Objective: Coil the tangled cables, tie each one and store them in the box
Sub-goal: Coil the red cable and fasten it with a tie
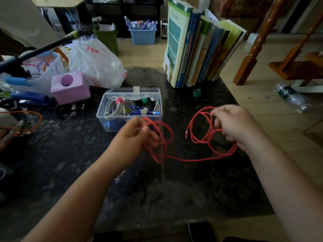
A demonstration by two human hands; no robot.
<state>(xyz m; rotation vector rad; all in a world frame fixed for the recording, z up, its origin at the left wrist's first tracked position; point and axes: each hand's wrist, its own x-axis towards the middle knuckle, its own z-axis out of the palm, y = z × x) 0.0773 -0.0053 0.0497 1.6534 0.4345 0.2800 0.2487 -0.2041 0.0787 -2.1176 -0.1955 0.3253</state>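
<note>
Red cable (190, 159) strung between hands; left hand (138, 135) fingers curled gripping loops, right hand (232, 123) pinching loops

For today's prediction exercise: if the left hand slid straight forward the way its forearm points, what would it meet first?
Probably the clear box of coiled cables: the left hand, gripping the red cable, sits just before its near wall. Depth is uncertain.

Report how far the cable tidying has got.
Done: the clear plastic box already holds a white cable coiled with a pink tie, a blue cable and a black cable with a green tie. In hand: the left hand and right hand both grip the red cable, which hangs in loose loops. Left: coil it, tie it, box it. A green tie roll sits nearby.
</note>
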